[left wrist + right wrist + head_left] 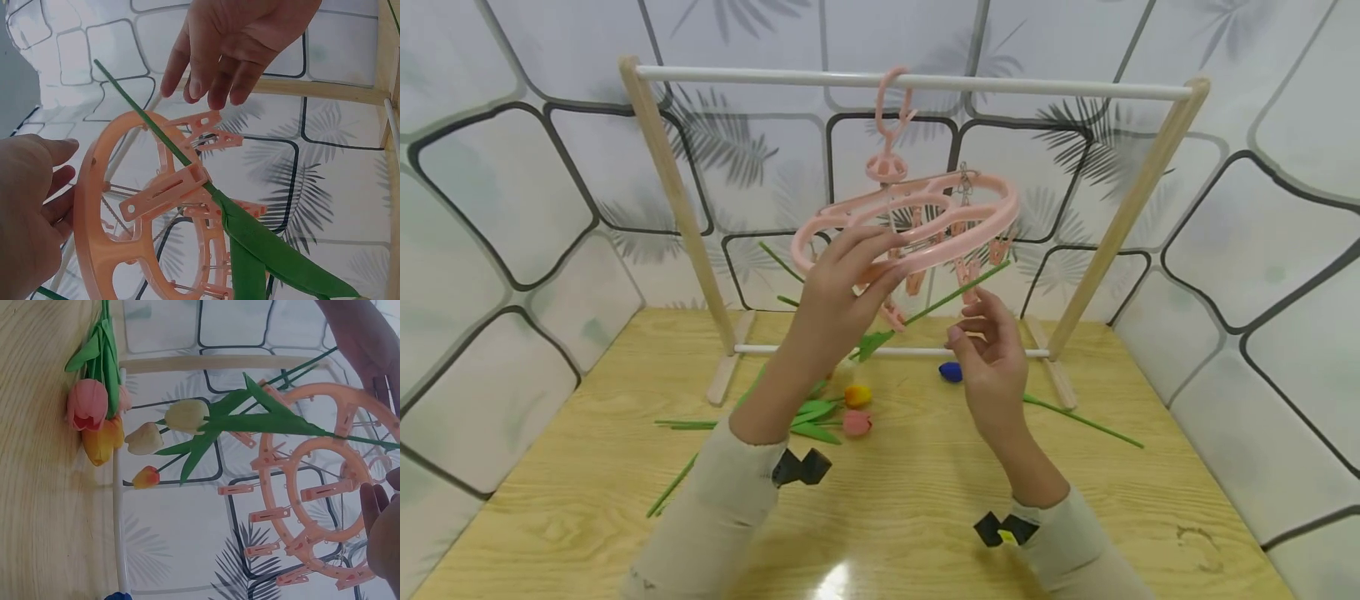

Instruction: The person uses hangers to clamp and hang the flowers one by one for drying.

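Observation:
A pink clip hanger [958, 250] with several pegs hangs tilted by its hook [880, 104]. My left hand [835, 304] holds its near rim, fingers over it and thumb beneath. In the left wrist view, a peg [164, 192] clamps the green stem [128, 99] of a leafy artificial flower. White tulips [186, 415] and an orange-yellow tulip [146, 477] hang below the hanger in the right wrist view; my left arm mostly hides them in the head view. My right hand [996, 367] is just below the stem's free end, fingers loosely bent, holding nothing.
A wooden rack [1123, 217] carries the white top rail [1037, 84] and a lower bar [910, 351]. On the table [917, 517] lie a yellow tulip [857, 396], a pink tulip [857, 423] and, partly behind my right hand, a blue tulip [951, 372].

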A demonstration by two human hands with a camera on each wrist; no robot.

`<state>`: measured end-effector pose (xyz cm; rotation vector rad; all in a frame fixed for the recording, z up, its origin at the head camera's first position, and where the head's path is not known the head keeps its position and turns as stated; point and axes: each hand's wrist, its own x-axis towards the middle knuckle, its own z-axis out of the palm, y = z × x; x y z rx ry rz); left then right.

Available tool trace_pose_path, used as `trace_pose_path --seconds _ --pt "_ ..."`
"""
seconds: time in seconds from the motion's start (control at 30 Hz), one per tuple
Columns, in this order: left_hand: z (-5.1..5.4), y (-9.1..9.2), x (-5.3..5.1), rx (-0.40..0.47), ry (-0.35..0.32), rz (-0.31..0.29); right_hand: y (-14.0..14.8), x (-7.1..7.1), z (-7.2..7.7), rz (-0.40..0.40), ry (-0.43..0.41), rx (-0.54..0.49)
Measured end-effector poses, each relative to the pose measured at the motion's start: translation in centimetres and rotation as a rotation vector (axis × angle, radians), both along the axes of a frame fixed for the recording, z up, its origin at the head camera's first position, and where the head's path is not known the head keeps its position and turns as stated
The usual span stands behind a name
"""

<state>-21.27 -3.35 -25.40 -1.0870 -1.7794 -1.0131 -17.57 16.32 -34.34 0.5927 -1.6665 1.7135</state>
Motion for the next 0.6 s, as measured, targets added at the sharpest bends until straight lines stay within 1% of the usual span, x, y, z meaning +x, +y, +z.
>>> trace_pose_path --seconds 0.13,0.27,0.37,0.43,0.6 --pt "0.3 -0.1 -0.3 -0.014 -0.014 -0.001 0.7 0.1 0.5 -0.023 -0.021 -0.015" --pt "0.2 -0.4 -0.7 -0.026 -0.051 -0.008 1.4 0.3 1.0 -0.047 -0.021 -0.027" --pt "0.2 -0.5 -0.9 -0.036 -0.089 -0.032 1.7 0.4 1.4 -0.046 -0.005 -0.043" --pt "0.2 -0.5 -1.1 -0.047 -0.101 -0.041 1.9 0.4 1.6 -0.039 -0.005 -0.05" --pt "0.4 -0.5 -1.1 -0.078 -0.137 -0.075 2.8 0.6 1.6 -0.015 -0.053 -0.061"
